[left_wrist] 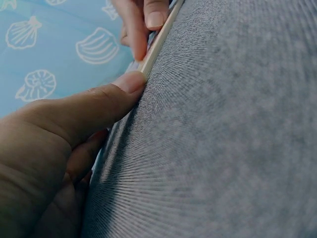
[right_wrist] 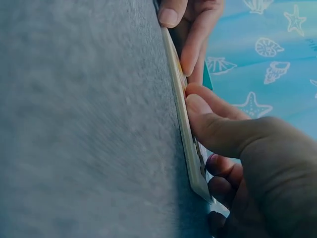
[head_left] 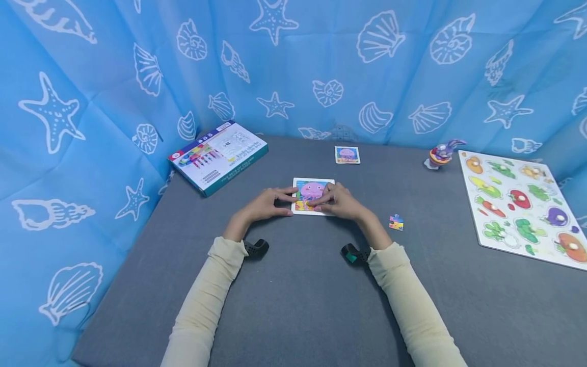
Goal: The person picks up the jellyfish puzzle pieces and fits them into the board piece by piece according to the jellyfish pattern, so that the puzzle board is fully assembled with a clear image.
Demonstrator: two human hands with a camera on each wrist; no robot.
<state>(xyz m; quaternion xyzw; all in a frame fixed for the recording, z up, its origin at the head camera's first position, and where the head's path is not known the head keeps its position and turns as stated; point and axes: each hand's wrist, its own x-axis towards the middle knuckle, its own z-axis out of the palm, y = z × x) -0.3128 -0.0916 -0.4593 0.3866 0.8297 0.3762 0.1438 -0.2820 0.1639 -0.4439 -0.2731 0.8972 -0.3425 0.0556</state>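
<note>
A small jigsaw puzzle with a pink octopus-like picture in a white tray (head_left: pixel 314 214) lies flat on the grey table. My left hand (head_left: pixel 266 205) grips the tray's left side, its thumb (left_wrist: pixel 130 82) against the near corner and its fingers along the side and over the picture. My right hand (head_left: pixel 341 203) reaches over the right side. Its thumb and index finger come together low on the picture and pinch a puzzle piece, mostly hidden by the fingertips (right_wrist: pixel 198 105). To the right lies a loose puzzle piece (head_left: pixel 396 222) in blue, pink and yellow.
Behind the puzzle is a small card (head_left: pixel 347 155) with a similar picture. A flat box (head_left: pixel 217 158) sits at the back left. At the right are a purple figurine (head_left: pixel 442 154) and a vegetable puzzle board (head_left: pixel 527 209). A blue seashell curtain (head_left: pixel 302 66) hangs behind.
</note>
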